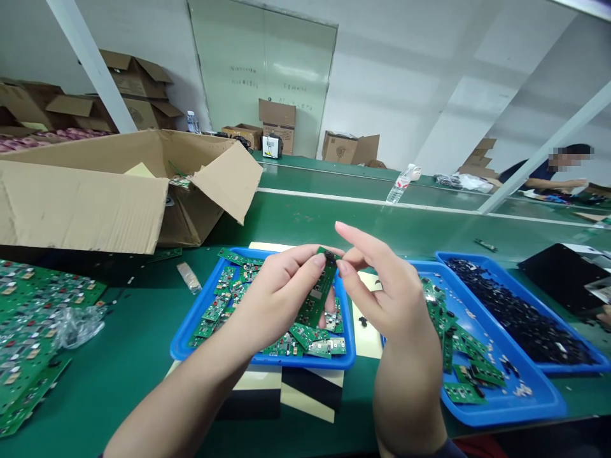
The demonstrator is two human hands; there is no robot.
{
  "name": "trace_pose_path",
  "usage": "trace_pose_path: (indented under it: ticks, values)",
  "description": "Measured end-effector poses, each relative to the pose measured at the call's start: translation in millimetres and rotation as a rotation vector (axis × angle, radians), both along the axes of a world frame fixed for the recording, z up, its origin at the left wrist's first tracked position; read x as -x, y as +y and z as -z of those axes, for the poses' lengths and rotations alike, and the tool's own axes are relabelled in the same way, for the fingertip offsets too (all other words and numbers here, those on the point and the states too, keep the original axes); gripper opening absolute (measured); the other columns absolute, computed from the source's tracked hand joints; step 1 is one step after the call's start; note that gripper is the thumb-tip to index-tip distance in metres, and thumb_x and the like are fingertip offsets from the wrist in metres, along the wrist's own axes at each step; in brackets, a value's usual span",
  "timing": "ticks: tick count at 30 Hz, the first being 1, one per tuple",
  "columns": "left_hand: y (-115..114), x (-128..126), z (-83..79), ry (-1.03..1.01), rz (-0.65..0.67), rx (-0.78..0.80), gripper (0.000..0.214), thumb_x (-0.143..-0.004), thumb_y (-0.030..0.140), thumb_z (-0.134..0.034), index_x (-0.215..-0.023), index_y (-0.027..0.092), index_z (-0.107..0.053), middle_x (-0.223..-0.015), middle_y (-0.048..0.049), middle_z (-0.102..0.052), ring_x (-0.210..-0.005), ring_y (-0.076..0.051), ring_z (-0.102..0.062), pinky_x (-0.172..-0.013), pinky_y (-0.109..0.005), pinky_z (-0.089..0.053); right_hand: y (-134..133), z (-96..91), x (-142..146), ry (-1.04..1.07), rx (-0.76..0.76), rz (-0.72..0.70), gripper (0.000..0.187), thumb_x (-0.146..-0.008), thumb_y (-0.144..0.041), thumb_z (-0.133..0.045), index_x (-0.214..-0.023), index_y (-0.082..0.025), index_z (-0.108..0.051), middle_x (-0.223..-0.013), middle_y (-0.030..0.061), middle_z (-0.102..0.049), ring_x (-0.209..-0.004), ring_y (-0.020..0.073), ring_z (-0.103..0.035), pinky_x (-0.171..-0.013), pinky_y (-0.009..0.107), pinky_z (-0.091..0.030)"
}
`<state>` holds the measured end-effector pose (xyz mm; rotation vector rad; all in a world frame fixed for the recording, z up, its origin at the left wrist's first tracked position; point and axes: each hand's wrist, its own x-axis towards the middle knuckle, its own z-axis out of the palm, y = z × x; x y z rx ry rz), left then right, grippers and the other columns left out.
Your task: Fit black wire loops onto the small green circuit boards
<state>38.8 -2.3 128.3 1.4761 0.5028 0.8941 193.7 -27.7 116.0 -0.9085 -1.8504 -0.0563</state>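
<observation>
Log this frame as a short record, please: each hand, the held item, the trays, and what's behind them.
Left hand: grips a green circuit board
Right hand: at the board's upper end, index finger extended; contact unclear
Held board: tilted, above the left tray
Left tray: blue, holding loose boards
Middle tray: blue, holding more boards
Right tray: blue, full of small black parts
Behind: open cardboard box at left, water bottle, another person at far right
</observation>
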Motion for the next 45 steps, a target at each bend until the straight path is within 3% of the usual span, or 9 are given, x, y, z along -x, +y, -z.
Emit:
trace_pose_path:
  ticks: [8, 11, 14, 25, 30, 34, 36, 40, 45]
  values:
    - [2.0, -2.3, 2.4, 0.043, -0.084, -0.039, 0.026, -0.090, 0.033, -0.044, -0.074, 0.014, -0.052, -0.051, 0.0034, -0.057, -0.037, -0.007, -0.052, -0.039, -0.016, -0.042, -6.1, -1.3, -3.0, 0.032, 0.019, 0.122, 0.047, -0.083, -0.017, -0.054, -0.129, -0.024, -0.046, -0.094, 0.0052, -0.065, -0.074, 0.0153, -0.061, -0.069, 0.032, -0.055]
    - [1.9, -1.1, 1.3, 0.047, -0.116, -0.041, 0.027, -0.090, 0.033, -0.044, -0.070, 0.015, -0.048, -0.050, 0.0042, -0.057, -0.037, -0.006, -0.051, -0.038, -0.014, -0.040, -6.7, -4.2, -6.5, -0.026, 0.010, 0.142, 0.030, -0.084, -0.017, -0.053, -0.113, -0.022, -0.059, -0.099, 0.0067, -0.064, -0.075, 0.0152, -0.062, -0.068, 0.031, -0.054]
    - [1.3, 0.3, -0.4, 0.060, -0.126, -0.044, 0.028, -0.090, 0.034, -0.044, -0.068, 0.016, -0.046, -0.050, 0.0042, -0.057, -0.037, -0.006, -0.050, -0.038, -0.014, -0.039, -4.8, -6.1, -10.3, -0.067, -0.020, 0.105, 0.018, -0.085, -0.012, -0.051, -0.093, -0.019, -0.065, -0.084, 0.0047, -0.067, -0.075, 0.0149, -0.063, -0.066, 0.028, -0.052]
    - [4.6, 1.2, 4.9, 0.292, 0.018, -0.179, 0.038, -0.091, 0.039, -0.039, -0.066, 0.014, -0.053, -0.051, 0.0014, -0.055, -0.041, -0.007, -0.048, -0.039, -0.016, -0.034, 6.4, -2.5, -6.6, -0.110, -0.137, 0.115, 0.017, -0.086, -0.010, -0.049, -0.091, -0.019, -0.063, -0.082, 0.0052, -0.065, -0.077, 0.0162, -0.062, -0.067, 0.030, -0.052]
    - [12.4, 9.3, 1.6, 0.228, -0.148, -0.306, 0.034, -0.091, 0.036, -0.038, -0.078, 0.014, -0.060, -0.059, 0.0011, -0.054, -0.051, -0.009, -0.050, -0.049, -0.019, -0.041, 7.2, -2.9, -5.5, 0.076, -0.276, 0.186, 0.041, -0.082, -0.018, -0.055, -0.121, -0.026, -0.050, -0.119, 0.0094, -0.056, -0.112, 0.0271, -0.052, -0.087, 0.048, -0.049]
    - [19.0, 17.3, 2.1, 0.190, -0.286, -0.459, 0.030, -0.089, 0.034, -0.044, -0.105, 0.016, -0.062, -0.074, -0.0023, -0.058, -0.068, -0.013, -0.054, -0.061, -0.023, -0.045, -2.7, -2.5, -7.7, 0.487, -0.492, 0.329, 0.032, -0.082, -0.015, -0.054, -0.111, -0.028, -0.057, -0.102, 0.0057, -0.061, -0.097, 0.0258, -0.059, -0.080, 0.049, -0.050]
    - [20.0, 18.5, 3.5, 0.186, -0.261, -0.511, 0.031, -0.088, 0.032, -0.048, -0.113, 0.019, -0.059, -0.084, -0.0045, -0.060, -0.075, -0.014, -0.056, -0.067, -0.026, -0.046, -8.6, -3.4, -6.8, 0.540, -0.423, 0.293, 0.021, -0.082, -0.012, -0.054, -0.094, -0.026, -0.064, -0.083, 0.0028, -0.062, -0.080, 0.0210, -0.061, -0.069, 0.041, -0.052]
    - [18.5, 16.0, 6.8, 0.162, -0.146, -0.583, 0.032, -0.086, 0.029, -0.053, -0.117, 0.024, -0.057, -0.101, -0.0075, -0.059, -0.091, -0.018, -0.056, -0.077, -0.030, -0.048, -10.8, -5.2, 1.7, 0.258, -0.071, 0.093, 0.013, -0.079, -0.014, -0.059, -0.087, -0.022, -0.064, -0.077, 0.0024, -0.064, -0.067, 0.0161, -0.060, -0.057, 0.032, -0.050]
    - [18.5, 14.3, 9.5, 0.157, -0.192, -0.631, 0.032, -0.081, 0.027, -0.061, -0.113, 0.024, -0.059, -0.100, -0.0069, -0.055, -0.093, -0.018, -0.055, -0.077, -0.031, -0.050, -3.9, -3.8, 11.3, 0.243, -0.080, 0.054, 0.011, -0.079, -0.010, -0.057, -0.081, -0.020, -0.061, -0.076, 0.0021, -0.064, -0.072, 0.0157, -0.061, -0.059, 0.030, -0.051]
